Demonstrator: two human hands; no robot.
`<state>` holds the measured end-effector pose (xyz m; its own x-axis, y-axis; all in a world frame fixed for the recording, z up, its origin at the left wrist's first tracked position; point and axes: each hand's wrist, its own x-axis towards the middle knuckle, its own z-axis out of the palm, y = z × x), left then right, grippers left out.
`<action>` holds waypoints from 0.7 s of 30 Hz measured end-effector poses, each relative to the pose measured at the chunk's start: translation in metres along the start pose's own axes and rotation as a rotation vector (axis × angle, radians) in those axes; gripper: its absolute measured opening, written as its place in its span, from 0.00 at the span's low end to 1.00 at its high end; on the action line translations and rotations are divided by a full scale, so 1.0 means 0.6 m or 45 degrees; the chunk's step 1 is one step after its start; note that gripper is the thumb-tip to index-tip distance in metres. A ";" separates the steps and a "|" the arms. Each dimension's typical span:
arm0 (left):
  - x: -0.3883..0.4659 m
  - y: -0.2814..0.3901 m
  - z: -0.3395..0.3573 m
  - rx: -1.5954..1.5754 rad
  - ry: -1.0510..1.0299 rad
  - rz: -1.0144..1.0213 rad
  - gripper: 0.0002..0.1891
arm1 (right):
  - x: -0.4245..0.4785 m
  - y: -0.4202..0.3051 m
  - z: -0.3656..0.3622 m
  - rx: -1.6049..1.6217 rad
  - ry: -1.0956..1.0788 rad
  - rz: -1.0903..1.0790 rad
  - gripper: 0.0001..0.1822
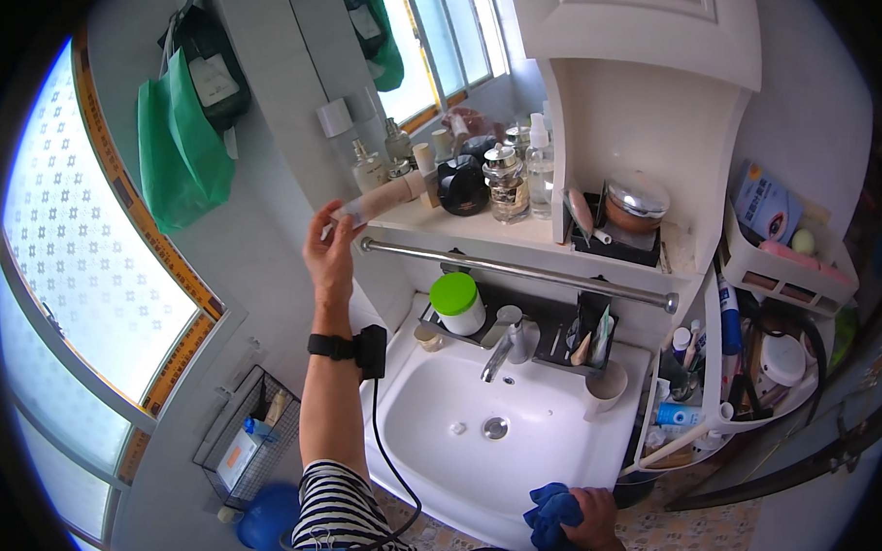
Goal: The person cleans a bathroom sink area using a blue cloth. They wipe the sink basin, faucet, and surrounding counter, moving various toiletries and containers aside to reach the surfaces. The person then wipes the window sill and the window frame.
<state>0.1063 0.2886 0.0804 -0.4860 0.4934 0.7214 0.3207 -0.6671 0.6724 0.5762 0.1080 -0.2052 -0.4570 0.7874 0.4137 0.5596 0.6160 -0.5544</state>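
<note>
My left hand (pixel 331 246) reaches up to the left end of the shelf (pixel 406 220) below the mirror and holds a pinkish tube (pixel 385 199) by its clear end, tilted up to the right. Near it stand a glass perfume bottle (pixel 368 167), a black round compact (pixel 462 185), a silver-capped jar (pixel 504 186) and a clear spray bottle (pixel 539 170). Down at the front right rim of the white washbasin (pixel 436 428), my right hand (pixel 593 517) grips a bunched blue cloth (pixel 553 516).
A metal rail (pixel 514 269) runs below the shelf. Behind the basin are a green-lidded tub (pixel 457 303), the faucet (pixel 510 343) and a cup (pixel 605 387). Filled organizers (pixel 753 425) stand at right. A wire basket (pixel 242 443) and green bag (pixel 179 150) hang at left.
</note>
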 end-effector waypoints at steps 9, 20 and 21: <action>0.033 0.048 0.003 0.306 0.050 0.135 0.27 | 0.009 -0.015 -0.013 0.141 -0.139 0.169 0.32; 0.100 0.025 0.049 0.489 0.060 0.207 0.29 | 0.007 -0.004 -0.001 0.054 -0.004 -0.009 0.33; 0.108 0.020 0.057 0.561 0.070 0.221 0.28 | 0.004 -0.002 -0.001 0.045 -0.003 -0.012 0.33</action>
<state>0.1062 0.3315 0.1409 -0.4333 0.3572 0.8274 0.7093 -0.4312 0.5576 0.5749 0.1094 -0.2032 -0.4640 0.7813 0.4175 0.5302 0.6225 -0.5757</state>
